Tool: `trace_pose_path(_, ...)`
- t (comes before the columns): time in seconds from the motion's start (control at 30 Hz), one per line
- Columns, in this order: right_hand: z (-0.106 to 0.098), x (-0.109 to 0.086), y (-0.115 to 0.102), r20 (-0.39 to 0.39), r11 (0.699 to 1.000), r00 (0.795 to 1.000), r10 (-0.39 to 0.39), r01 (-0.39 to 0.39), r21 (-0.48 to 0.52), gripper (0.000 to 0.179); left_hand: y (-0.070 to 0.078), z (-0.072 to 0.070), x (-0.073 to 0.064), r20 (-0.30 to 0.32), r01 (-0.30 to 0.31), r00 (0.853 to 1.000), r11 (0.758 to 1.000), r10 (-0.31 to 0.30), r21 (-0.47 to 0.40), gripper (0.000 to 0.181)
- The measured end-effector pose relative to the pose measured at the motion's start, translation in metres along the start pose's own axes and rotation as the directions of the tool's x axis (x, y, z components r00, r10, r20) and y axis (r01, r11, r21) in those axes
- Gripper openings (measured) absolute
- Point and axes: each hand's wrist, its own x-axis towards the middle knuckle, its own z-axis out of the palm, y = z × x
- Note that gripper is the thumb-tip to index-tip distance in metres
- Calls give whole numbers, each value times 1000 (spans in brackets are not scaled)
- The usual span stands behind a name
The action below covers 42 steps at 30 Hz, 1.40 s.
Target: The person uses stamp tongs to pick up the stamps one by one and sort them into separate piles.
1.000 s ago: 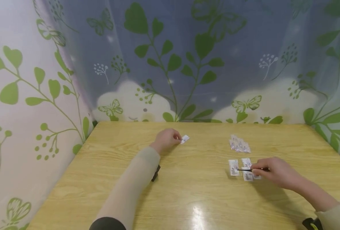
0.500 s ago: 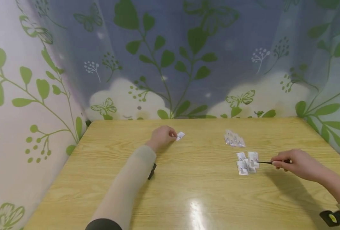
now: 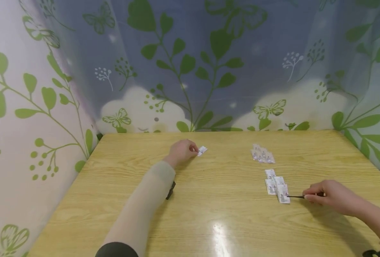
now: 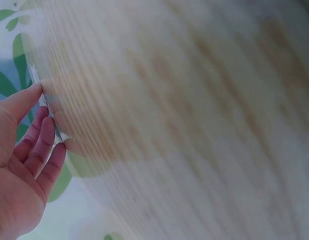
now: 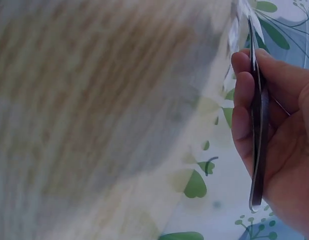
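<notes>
My left hand (image 3: 183,151) is at the back of the table, thumb and fingertips on a small white printed packet (image 3: 203,150). In the left wrist view, the thumb and curved fingers of the left hand (image 4: 29,145) meet the thin clear edge of the packet (image 4: 57,131) at the tabletop. On the right, my right hand (image 3: 333,196) grips dark tweezers (image 3: 296,196), also seen as slim metal tweezers (image 5: 259,125) in the right wrist view. Their tips are on a white packet (image 3: 283,194), the nearest of a small overlapping group of packets (image 3: 270,186).
Behind that group lies an overlapping cluster of clear printed packets (image 3: 262,154). All rest on a wood-grain table (image 3: 228,185). A leaf-patterned curtain (image 3: 193,71) hangs along the table's back and sides.
The right hand and tweezers moved right with a packet, then toward the person, bringing it to the group's near edge. The left hand stays at its packet; the view shifted slightly.
</notes>
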Motion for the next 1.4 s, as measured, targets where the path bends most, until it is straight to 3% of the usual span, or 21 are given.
trace_pose_path(0.2,6,3,1,-34,998,999,-34,32,-61,9,1,-2,0,2,-6,1000,1000,6,-13,6)
trace_pose_path(0.93,2,2,-2,-19,982,999,50,-53,-179,14,0,0,0,6,2,1000,1000,-2,-13,6)
trace_pose_path(1.13,-10,0,-4,-10,987,996,84,-85,-135,19,0,-1,0,6,5,1000,1000,-4,-10,6)
trace_pose_path(1.4,-30,28,-27,-73,989,995,71,-80,-128,20,3,-1,0,17,10,1000,1000,-10,-5,8)
